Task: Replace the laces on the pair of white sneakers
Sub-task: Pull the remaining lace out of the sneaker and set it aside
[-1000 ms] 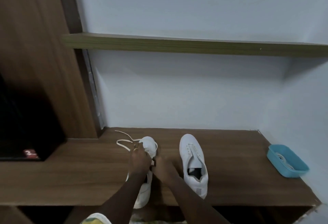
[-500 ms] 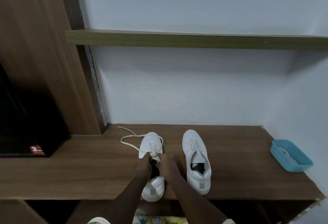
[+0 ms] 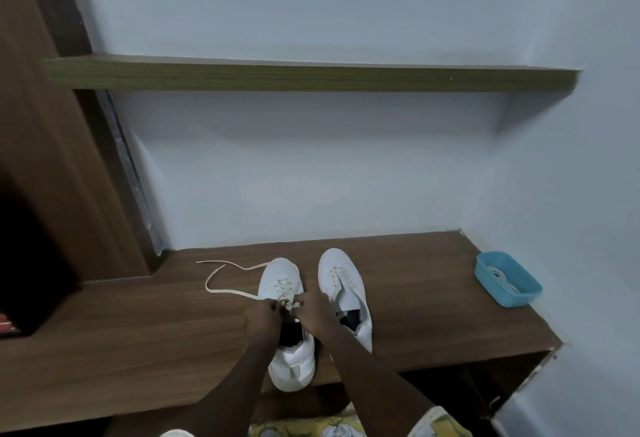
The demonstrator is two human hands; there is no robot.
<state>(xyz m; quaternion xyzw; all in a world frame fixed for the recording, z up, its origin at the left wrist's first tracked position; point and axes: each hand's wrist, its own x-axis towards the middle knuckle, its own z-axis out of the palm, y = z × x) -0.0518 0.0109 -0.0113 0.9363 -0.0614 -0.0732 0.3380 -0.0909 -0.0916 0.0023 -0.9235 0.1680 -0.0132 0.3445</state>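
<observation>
Two white sneakers stand side by side on the brown wooden desk [image 3: 138, 332], toes toward the wall. The left sneaker [image 3: 281, 280] has a cream lace [image 3: 221, 289] threaded through its eyelets, and the loose end loops out to the left over the wood. My left hand [image 3: 261, 315] and my right hand [image 3: 313, 310] meet over this shoe's tongue, and both pinch the lace at its upper eyelets. The right sneaker [image 3: 341, 280] stands apart, and I see no lace in it.
A blue plastic tray [image 3: 507, 286] with white laces inside sits near the desk's right edge. A wooden shelf [image 3: 311, 76] runs along the wall overhead. A dark cabinet [image 3: 31, 263] with an open compartment stands at the left.
My hands have shifted from the shoe's toe area back to the top eyelets, still on the lace. The camera has tilted and moved a little.
</observation>
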